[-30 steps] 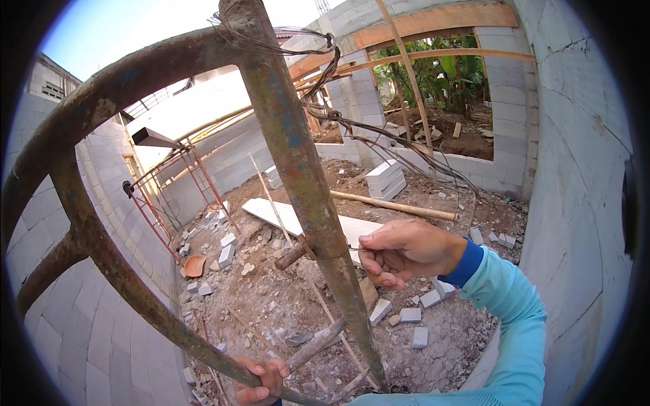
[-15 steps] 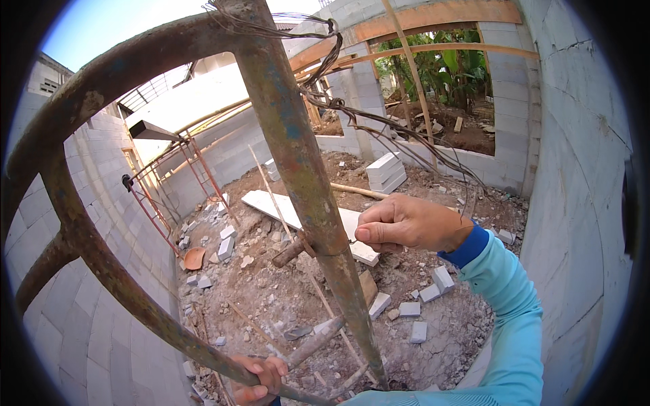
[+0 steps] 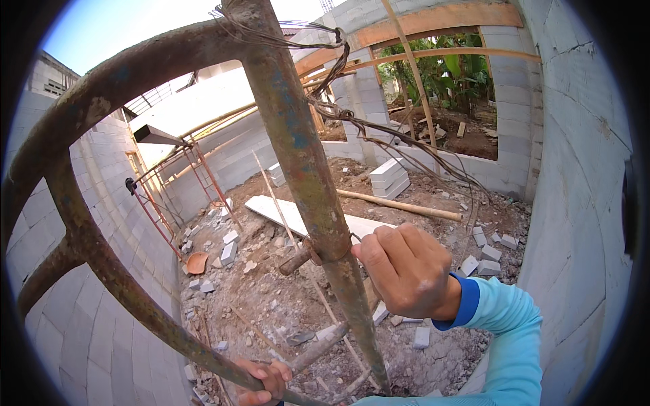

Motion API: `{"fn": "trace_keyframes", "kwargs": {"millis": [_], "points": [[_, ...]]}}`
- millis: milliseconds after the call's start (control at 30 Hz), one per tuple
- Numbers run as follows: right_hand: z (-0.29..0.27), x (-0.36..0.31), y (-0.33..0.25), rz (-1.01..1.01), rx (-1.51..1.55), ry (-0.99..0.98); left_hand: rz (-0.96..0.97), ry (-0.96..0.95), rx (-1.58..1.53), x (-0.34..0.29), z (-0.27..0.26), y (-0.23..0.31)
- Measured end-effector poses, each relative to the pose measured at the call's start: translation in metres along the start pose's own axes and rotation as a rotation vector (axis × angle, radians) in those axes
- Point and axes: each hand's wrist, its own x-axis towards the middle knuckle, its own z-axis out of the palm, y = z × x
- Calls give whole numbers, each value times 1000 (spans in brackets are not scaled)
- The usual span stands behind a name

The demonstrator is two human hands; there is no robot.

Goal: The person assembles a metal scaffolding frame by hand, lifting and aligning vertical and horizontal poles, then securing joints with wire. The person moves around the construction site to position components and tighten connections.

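A rusty scaffold frame (image 3: 288, 128) with flaking blue paint stands upright close before me. My left hand (image 3: 265, 382) is wrapped round its lower curved tube, near the bottom edge. My right hand (image 3: 406, 267) is closed in a pinch just right of the upright post, knuckles up. By its thumb a short bent end of thin wire (image 3: 353, 237) shows against the post; the rest is hidden by the fingers. Left of the post, level with this hand, a stubby rusty pin (image 3: 295, 261) sticks out. A bundle of dark tie wire (image 3: 338, 111) hangs from the post's top.
Grey block walls (image 3: 575, 169) rise on both sides. Below lies rough soil with scattered broken blocks (image 3: 421, 337), a white board (image 3: 274, 211), a bamboo pole (image 3: 406, 204) and stacked blocks (image 3: 389, 177). A red scaffold (image 3: 203, 169) stands at the far left, near an orange basin (image 3: 197, 262).
My right hand has moved slightly down and turned over, with its knuckles now upward. A bent wire end now shows by the thumb. My left hand keeps its hold on the tube.
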Motion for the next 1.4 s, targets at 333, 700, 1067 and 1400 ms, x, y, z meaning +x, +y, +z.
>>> {"fn": "trace_keyframes", "kwargs": {"millis": [333, 700, 1067, 1400], "points": [[-15, -15, 18, 1181, 1677, -545, 2, -13, 3, -1, 1, 1], [-8, -1, 32, 1340, 2035, -798, -78, -43, 13, 11, 14, 4], [16, -15, 41, 116, 758, -337, -88, -84, 25, 12, 17, 9], [19, 20, 65, -219, 14, -161, -48, -57, 81, 7, 11, 7]]}}
